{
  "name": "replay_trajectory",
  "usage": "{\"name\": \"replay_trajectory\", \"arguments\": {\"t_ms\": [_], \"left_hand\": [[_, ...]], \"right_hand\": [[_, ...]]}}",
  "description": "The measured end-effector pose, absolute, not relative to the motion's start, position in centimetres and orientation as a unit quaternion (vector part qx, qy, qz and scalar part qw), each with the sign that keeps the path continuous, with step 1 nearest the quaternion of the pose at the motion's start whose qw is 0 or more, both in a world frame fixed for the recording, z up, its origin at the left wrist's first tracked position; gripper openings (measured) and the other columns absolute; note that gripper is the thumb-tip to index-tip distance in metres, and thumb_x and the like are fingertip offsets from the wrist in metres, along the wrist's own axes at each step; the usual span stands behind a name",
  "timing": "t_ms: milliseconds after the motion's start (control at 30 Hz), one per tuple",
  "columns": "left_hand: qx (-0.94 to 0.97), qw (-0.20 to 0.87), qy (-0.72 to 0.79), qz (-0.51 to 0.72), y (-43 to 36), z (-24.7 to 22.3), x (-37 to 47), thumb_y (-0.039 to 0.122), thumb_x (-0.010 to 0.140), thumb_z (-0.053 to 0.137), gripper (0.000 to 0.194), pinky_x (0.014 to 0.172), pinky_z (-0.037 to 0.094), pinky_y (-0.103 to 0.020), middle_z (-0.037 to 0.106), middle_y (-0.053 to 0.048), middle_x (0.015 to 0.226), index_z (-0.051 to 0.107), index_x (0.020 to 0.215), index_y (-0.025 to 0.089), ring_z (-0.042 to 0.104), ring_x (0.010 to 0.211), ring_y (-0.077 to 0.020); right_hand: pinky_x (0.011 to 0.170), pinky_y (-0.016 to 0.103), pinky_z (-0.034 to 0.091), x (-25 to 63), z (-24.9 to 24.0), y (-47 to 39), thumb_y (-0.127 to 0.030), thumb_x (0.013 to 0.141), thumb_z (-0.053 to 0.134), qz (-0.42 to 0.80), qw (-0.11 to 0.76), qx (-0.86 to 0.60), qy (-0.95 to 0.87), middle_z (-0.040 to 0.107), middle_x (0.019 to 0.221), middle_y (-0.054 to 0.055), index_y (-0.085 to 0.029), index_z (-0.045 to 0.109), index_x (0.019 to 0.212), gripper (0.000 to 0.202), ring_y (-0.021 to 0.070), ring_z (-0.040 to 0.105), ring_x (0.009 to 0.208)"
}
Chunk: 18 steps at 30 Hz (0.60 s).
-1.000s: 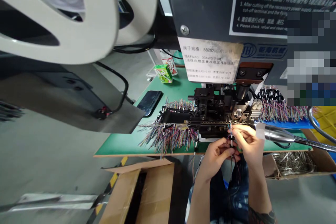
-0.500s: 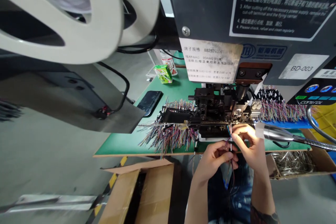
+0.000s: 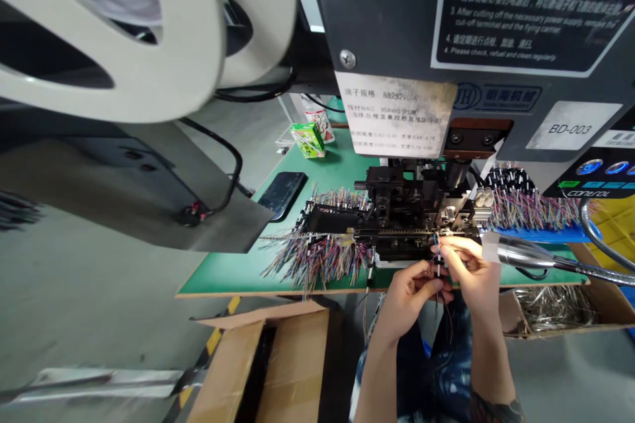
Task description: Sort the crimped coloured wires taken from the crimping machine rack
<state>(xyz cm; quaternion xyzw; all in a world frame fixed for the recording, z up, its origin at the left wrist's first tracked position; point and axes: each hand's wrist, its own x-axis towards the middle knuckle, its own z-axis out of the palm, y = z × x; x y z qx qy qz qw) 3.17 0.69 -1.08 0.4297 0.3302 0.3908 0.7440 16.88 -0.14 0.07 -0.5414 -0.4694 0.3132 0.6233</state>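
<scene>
Thin coloured wires (image 3: 438, 269) run up and down between my two hands, just in front of the black crimping mechanism (image 3: 397, 201). My left hand (image 3: 414, 291) is pinched round the lower part of the bundle, with loose ends hanging beneath it. Higher up, my right hand (image 3: 469, 268) has thumb and forefinger closed on the wires near their upper ends, close to the metal terminal strip (image 3: 407, 232). The wire tips at the mechanism are too small to make out.
A wire pile (image 3: 330, 258) and a black phone (image 3: 282, 195) lie left on the green table (image 3: 218, 274). A metal lamp (image 3: 526, 252) is beside my right hand. More wires (image 3: 530, 208) lie right. Cardboard boxes (image 3: 292, 357) stand below; a large reel (image 3: 193, 33) hangs upper left.
My right thumb and forefinger have drawn closer together on the wires. My left hand has shifted slightly to the right, and the hanging wire ends have swung.
</scene>
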Motion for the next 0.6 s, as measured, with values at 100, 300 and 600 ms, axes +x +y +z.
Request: {"name": "replay_trajectory", "arguments": {"t_ms": [100,300,600], "left_hand": [[0.435,0.742,0.329,0.39,0.7,-1.1,3.1,0.056,0.075,0.093,0.048,0.072,0.065,-0.034,0.081,-0.007,0.078,0.077,0.092,0.014,0.078,0.069,-0.0232],[0.447,0.735,0.333,0.386,0.7,-1.0,3.1,0.055,0.077,0.091,0.045,0.071,0.064,-0.035,0.079,-0.005,0.074,0.076,0.091,0.015,0.078,0.067,-0.0235],[0.449,0.754,0.301,0.373,0.5,-0.3,2.2,0.055,0.073,0.095,0.044,0.059,0.057,-0.027,0.075,-0.002,0.067,0.078,0.085,0.015,0.073,0.055,-0.0184]], "right_hand": [[0.049,0.028,0.045,16.8,-0.1,-0.1,-0.04,0.093,0.077,0.311,0.625,-0.542,-0.468,0.082,0.08,0.008,-0.017,0.085,0.099,0.025,0.0134,0.052,0.049],[0.049,0.029,0.043,16.7,-0.4,0.0,-0.039,0.094,0.074,0.3,0.618,-0.546,-0.48,0.082,0.081,0.007,-0.018,0.084,0.099,0.024,0.0135,0.05,0.049],[0.053,0.028,0.048,17.7,2.4,-0.8,-0.028,0.095,0.07,0.222,0.564,-0.516,-0.605,0.076,0.091,0.006,-0.023,0.08,0.086,0.014,0.0172,0.064,0.065]]}}
